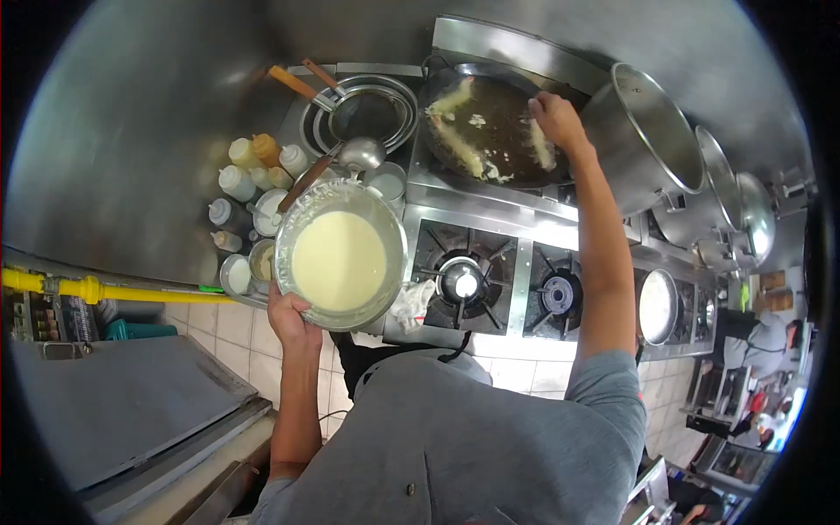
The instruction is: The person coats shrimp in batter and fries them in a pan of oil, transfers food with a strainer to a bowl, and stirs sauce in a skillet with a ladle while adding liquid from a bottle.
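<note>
At the range, the left hand [296, 322] grips the rim and side of one mixing bowl [398, 254] of smooth, pale yellow batter [339, 261], held in front of the body; smears of batter coat its inner wall. The right hand [558, 121] reaches over the dark, wide pan [490, 74] with its fingers drawn together; whether they pinch anything cannot be told. In the pan's brownish oil [500, 118] lie three long battered pieces [457, 144], two at the left and one just under the right hand, with small loose bits of batter among them. A ladle [360, 155] lies beyond the bowl, near at least two strainers [367, 114] with wooden-coloured handles. About eight squeeze bottles [236, 182], some with pale or orange contents, stand beside small tubs [235, 275], several holding whitish stuff; any lettering is too small to read. Two bare burners [461, 278] sit beside a crumpled white cloth [411, 306]. Farther right are several large pots [643, 140] and a round pan of something white [656, 306].
</note>
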`<action>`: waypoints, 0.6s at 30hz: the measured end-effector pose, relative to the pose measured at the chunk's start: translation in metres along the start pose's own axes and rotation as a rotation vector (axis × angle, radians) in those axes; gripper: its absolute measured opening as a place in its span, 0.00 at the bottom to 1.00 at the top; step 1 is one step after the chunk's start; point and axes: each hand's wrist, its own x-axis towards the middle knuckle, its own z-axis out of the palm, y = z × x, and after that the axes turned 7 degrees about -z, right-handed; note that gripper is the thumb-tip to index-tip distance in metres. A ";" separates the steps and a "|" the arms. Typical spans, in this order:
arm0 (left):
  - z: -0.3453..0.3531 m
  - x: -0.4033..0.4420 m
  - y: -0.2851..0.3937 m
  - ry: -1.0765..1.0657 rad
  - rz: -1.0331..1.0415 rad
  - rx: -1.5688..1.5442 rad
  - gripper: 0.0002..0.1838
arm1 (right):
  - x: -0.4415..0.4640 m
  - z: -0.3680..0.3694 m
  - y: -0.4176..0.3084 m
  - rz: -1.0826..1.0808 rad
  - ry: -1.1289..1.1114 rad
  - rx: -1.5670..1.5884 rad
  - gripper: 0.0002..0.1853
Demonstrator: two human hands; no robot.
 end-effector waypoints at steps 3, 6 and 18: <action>0.001 0.001 -0.002 -0.004 -0.001 -0.002 0.45 | -0.017 0.008 -0.045 -0.002 0.011 0.226 0.17; 0.001 0.002 -0.005 -0.048 0.005 0.002 0.45 | -0.037 0.032 -0.072 -0.043 0.031 0.422 0.16; 0.004 0.003 -0.009 -0.102 -0.005 0.022 0.43 | -0.080 0.035 -0.098 -0.126 0.030 0.396 0.14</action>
